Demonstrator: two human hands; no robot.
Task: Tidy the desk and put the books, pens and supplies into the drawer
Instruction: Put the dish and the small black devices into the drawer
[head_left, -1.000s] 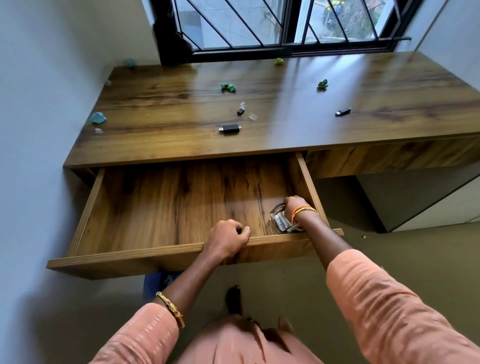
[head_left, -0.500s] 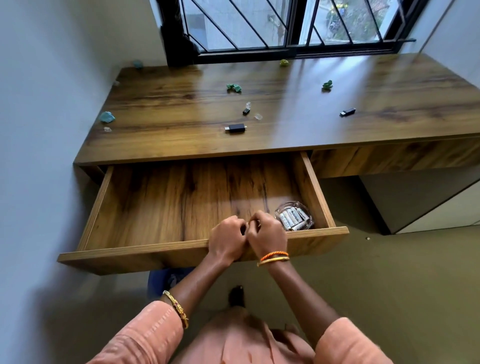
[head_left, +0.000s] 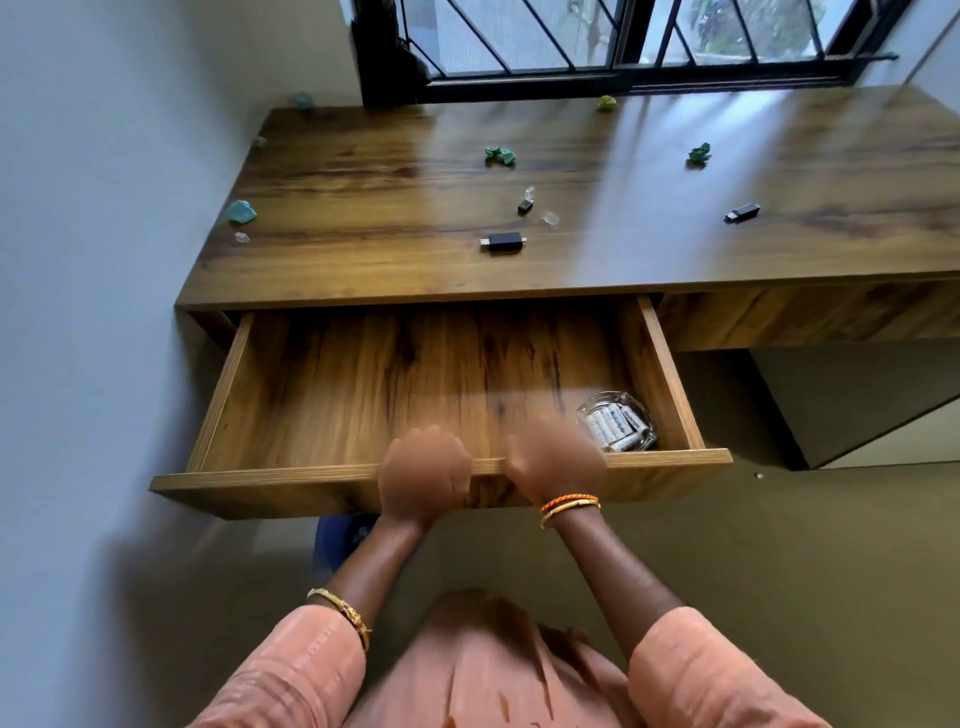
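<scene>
The wooden drawer (head_left: 260, 480) under the desk (head_left: 363, 270) stands pulled out. In its front right corner sits a clear glass dish (head_left: 640, 442) holding several white batteries. My left hand (head_left: 423, 470) and my right hand (head_left: 556, 460) both curl over the drawer's front panel near its middle, a short gap between them; both are motion-blurred. On the desktop lie a black adapter (head_left: 503, 241), a small black USB piece (head_left: 525, 205) and a black USB stick (head_left: 743, 213).
Crumpled green paper balls (head_left: 500, 155) (head_left: 700, 154), a yellow one (head_left: 606, 102), a teal scrap (head_left: 240, 211) and small clear caps (head_left: 550, 217) dot the desk. A barred window runs along the back; a wall is at the left. A blue object (head_left: 337, 535) sits on the floor below the drawer.
My right hand let go of the glass dish in the drawer's corner and moved to the front panel beside my left hand. The two hands have since spread slightly apart.
</scene>
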